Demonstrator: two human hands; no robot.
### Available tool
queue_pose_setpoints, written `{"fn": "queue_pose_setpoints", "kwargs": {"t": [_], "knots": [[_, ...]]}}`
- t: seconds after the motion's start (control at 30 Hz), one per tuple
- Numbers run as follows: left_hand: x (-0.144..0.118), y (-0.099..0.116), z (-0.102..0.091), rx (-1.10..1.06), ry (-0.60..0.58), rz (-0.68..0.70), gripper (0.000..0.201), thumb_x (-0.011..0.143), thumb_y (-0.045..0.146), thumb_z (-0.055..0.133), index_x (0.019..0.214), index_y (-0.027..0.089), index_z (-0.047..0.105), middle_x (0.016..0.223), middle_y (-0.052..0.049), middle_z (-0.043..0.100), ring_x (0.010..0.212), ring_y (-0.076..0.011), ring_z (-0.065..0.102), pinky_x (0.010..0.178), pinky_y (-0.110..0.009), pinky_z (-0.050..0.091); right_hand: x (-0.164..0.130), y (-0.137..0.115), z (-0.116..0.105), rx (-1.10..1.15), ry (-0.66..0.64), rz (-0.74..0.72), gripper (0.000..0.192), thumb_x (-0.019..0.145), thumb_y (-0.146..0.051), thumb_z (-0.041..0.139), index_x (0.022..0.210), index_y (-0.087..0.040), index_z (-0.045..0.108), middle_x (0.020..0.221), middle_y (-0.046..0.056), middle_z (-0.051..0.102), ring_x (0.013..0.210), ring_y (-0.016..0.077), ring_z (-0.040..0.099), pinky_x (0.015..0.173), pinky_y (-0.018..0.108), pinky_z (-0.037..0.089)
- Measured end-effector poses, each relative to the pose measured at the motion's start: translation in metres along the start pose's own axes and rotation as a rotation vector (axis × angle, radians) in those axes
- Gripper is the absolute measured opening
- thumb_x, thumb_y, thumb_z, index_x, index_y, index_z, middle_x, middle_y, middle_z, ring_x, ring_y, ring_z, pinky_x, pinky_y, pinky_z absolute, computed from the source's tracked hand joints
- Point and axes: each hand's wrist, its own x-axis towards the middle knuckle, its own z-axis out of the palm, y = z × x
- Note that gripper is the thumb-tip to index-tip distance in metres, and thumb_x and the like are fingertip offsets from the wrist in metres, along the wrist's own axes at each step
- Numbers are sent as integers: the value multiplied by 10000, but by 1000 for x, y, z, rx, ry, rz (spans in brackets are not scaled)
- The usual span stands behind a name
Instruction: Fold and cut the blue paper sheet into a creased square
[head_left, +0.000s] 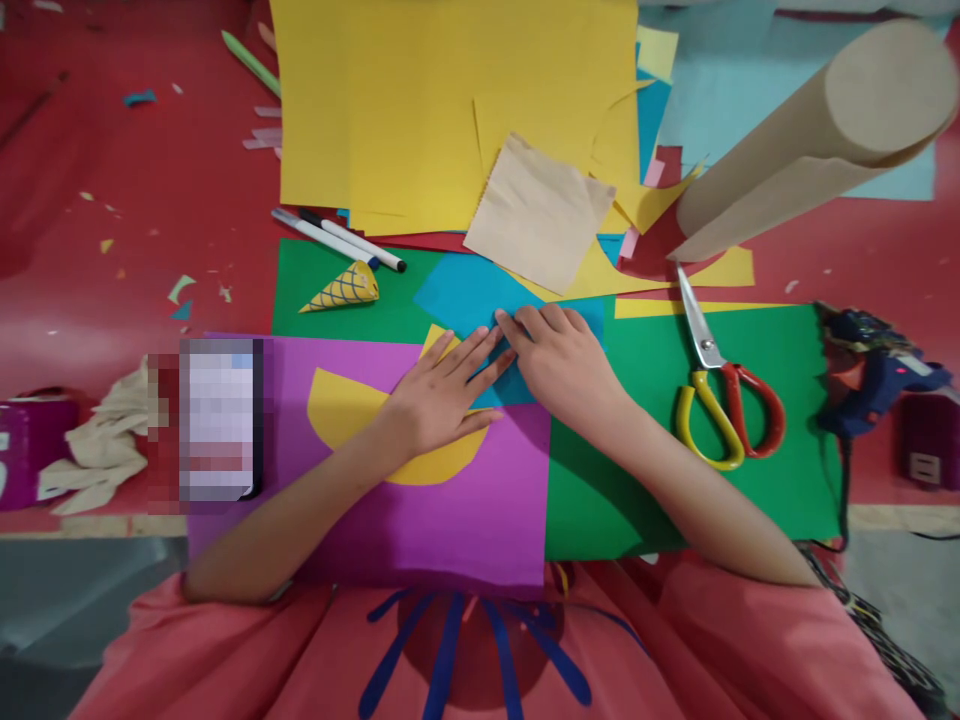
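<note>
A sheet of blue paper [469, 285] lies under both of my hands, at the middle of the work area. My left hand [442, 390] is open and flat, fingers spread, with its fingertips on the blue paper. Below that palm is a rounded yellow paper piece [349, 405] on a purple sheet [465, 530]. My right hand [562, 355] has its fingers curled and pressed together at the blue paper, close to the left fingertips; the edge between them is partly hidden. A small yellow paper cone [345, 290] with dark crossed lines rests to the upper left.
Red-and-yellow-handled scissors [705, 340] lie on the green sheet [750, 500], right of my hands. Farther right is a blue glue gun [874, 380]. Two pens [352, 240], yellow sheets [450, 60], a beige square [540, 210], a beige paper roll [795, 140] and a phone [221, 420] surround the work.
</note>
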Motion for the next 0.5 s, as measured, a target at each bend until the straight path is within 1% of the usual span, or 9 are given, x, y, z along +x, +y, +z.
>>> {"fn": "queue_pose_setpoints", "kwargs": {"t": [0.13, 0.23, 0.33, 0.4, 0.5], "knots": [[0, -1, 1, 28, 36, 23, 678, 975, 534, 323, 1515, 129, 262, 1588, -158, 246, 1488, -276, 176, 1207, -481, 137, 0, 1, 4, -16, 29, 8, 443, 999, -185, 310, 1389, -48, 468, 1123, 169, 601, 985, 301, 482, 836, 410, 380], [0, -1, 2, 39, 51, 24, 666, 981, 509, 332, 1514, 117, 263, 1582, -164, 259, 1483, -282, 195, 1203, -477, 160, 0, 4, 6, -10, 46, 2, 436, 1002, -204, 319, 1394, -94, 475, 1125, 155, 602, 984, 287, 486, 836, 396, 379], [-2, 1, -1, 41, 55, 24, 667, 980, 489, 356, 1515, 103, 258, 1580, -177, 255, 1480, -290, 201, 1199, -479, 180, 1, 6, 8, -7, 48, 5, 429, 998, -206, 339, 1387, -107, 490, 1117, 148, 606, 983, 280, 490, 842, 391, 372], [-7, 2, -4, 36, 63, 25, 679, 977, 482, 370, 1513, 82, 253, 1580, -193, 245, 1481, -297, 194, 1196, -475, 198, 0, 7, 8, 1, 44, 6, 432, 995, -226, 361, 1390, -106, 489, 1118, 147, 606, 985, 279, 492, 847, 392, 368], [-19, 4, -10, 25, 69, 22, 694, 973, 476, 390, 1504, 48, 261, 1578, -220, 227, 1482, -314, 181, 1183, -464, 240, -1, 7, 8, 21, 48, 1, 469, 988, -318, 408, 1397, -100, 482, 1135, 150, 600, 996, 285, 491, 859, 396, 366]]}}
